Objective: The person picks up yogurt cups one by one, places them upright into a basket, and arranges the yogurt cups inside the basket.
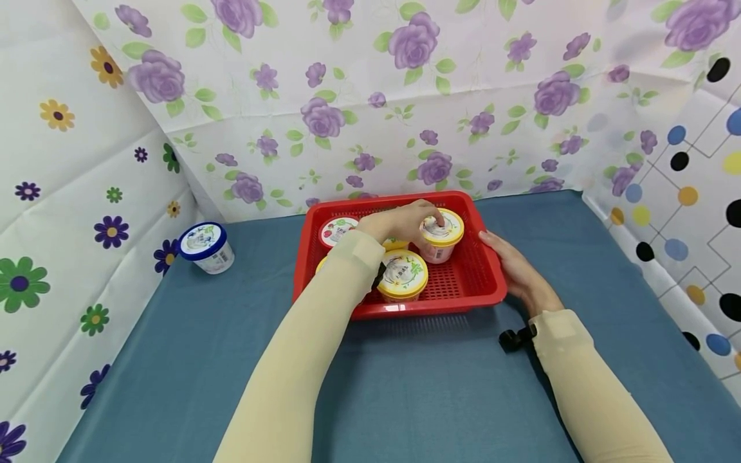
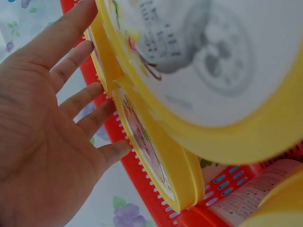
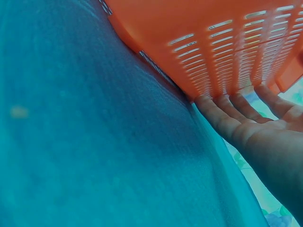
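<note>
In the head view, a red plastic basket holds several ice-cream-style tubs. My left hand reaches over it and pinches a yellow-lidded tub at the back right, fingertips on its lid and thumb along its near side. Another yellow-lidded tub stands in front, below the left wrist. A tub with a white lid sits at the back left. In the left wrist view a large yellow lid hides part of the thumb. My right hand rests its fairly straight fingers against the basket's slotted outer wall.
A blue-lidded tub stands outside the basket, at the far left of the blue tablecloth. Flower-patterned sheets rise behind and to the left. A dotted sheet stands on the right.
</note>
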Demonstrator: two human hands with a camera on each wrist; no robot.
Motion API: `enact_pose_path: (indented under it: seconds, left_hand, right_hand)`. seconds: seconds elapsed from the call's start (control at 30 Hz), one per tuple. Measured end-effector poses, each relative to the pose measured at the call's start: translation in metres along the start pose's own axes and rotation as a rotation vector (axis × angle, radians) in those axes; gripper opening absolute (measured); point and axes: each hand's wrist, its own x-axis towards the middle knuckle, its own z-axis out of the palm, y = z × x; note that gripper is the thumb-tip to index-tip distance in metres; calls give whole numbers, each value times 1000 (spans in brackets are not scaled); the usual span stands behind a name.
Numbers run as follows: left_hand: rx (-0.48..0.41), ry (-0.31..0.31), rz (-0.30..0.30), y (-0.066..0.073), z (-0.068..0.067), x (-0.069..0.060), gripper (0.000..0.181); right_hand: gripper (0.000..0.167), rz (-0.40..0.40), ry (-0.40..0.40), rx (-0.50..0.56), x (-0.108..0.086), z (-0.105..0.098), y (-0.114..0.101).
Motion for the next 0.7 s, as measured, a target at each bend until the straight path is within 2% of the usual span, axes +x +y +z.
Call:
enact_pose_path:
  seconds: [0.23,0.47,0.7]
  left_hand:
    - [6,-11,-32,-1,1,-1,66]
    - [4,-9,-21,-4,2,-1,67]
    - [41,-12,-13,-5,3,1,67]
  right_hand:
    - [54,6,4,-4,0,1,0]
    - [55,-2,-2,-1,0,0,0]
    - [55,-2,-2,0,0,0,0]
